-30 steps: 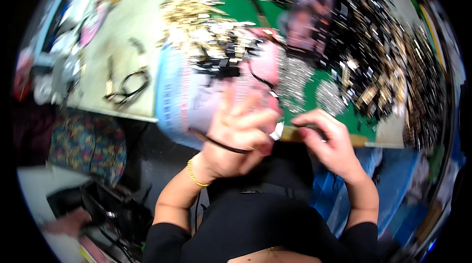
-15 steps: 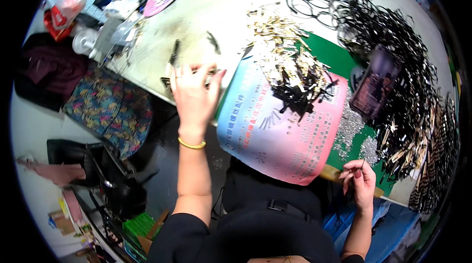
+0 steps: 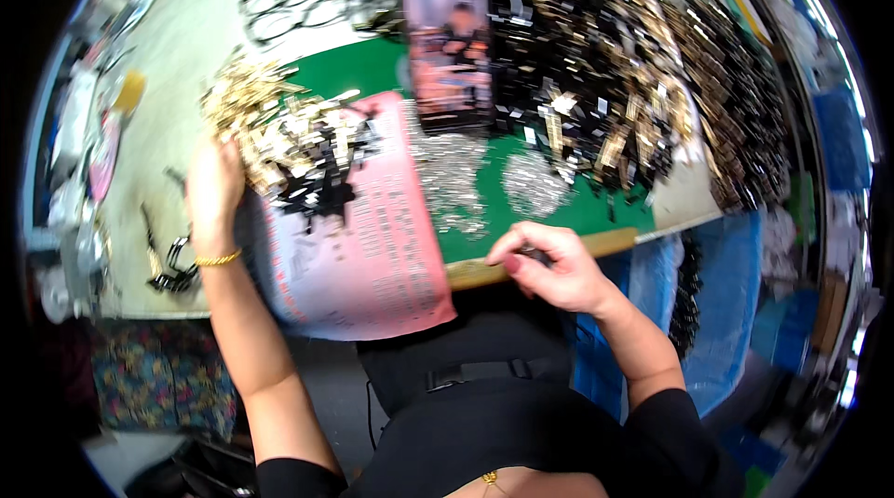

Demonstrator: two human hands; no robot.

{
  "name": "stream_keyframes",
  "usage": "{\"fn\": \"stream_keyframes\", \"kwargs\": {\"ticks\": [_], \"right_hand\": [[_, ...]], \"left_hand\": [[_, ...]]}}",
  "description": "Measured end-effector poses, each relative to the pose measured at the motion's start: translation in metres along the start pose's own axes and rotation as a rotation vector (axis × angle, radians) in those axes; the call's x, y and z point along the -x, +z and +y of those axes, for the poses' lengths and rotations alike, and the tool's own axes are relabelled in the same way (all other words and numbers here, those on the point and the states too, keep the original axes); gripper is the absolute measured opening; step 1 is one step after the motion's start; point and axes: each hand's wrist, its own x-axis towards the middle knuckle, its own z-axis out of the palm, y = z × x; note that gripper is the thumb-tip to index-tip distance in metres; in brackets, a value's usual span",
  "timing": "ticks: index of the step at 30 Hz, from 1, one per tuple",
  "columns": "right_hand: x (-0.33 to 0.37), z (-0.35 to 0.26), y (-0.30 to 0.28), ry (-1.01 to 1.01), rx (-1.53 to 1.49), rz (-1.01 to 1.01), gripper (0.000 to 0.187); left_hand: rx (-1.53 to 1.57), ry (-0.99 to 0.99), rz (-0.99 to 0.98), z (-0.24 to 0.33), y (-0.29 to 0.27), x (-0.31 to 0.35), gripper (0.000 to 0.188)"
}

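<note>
My left hand (image 3: 215, 191), with a gold bracelet at the wrist, reaches to the left edge of a pile of gold and black eyeglass temple parts (image 3: 279, 130). Motion blur and the pile hide what its fingers do. The pile lies on a pink and blue printed sheet (image 3: 372, 265) and spills past its upper left. My right hand (image 3: 554, 267) is closed just over the table's front edge; a small dark thing shows among its curled fingers, too blurred to name. Beyond it lie heaps of tiny silver pieces (image 3: 535, 183) on a green mat (image 3: 503, 237).
A phone (image 3: 449, 56) with a lit screen stands behind the silver pieces. Dark eyeglass frames (image 3: 279, 14) and a large heap of black and gold parts (image 3: 605, 51) spread across the back and right. Several black pieces (image 3: 172, 275) lie at the left edge. Blue bags (image 3: 717, 312) hang below right.
The view has swung to the right. My left hand has moved from the loose black pieces at left to the gold pile. My right hand has turned and stays closed.
</note>
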Motion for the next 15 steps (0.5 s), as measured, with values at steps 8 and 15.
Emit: {"fn": "stream_keyframes", "kwargs": {"ticks": [8,15], "right_hand": [[0.029,-0.030,-0.068,-0.102,0.664,0.346,0.019],[-0.036,-0.041,-0.097,-0.149,1.453,0.630,0.021]], "left_hand": [[0.217,-0.233,-0.101,0.015,-0.033,0.032,0.043],[-0.011,-0.140,0.008,0.031,-0.034,0.037,0.036]]}}
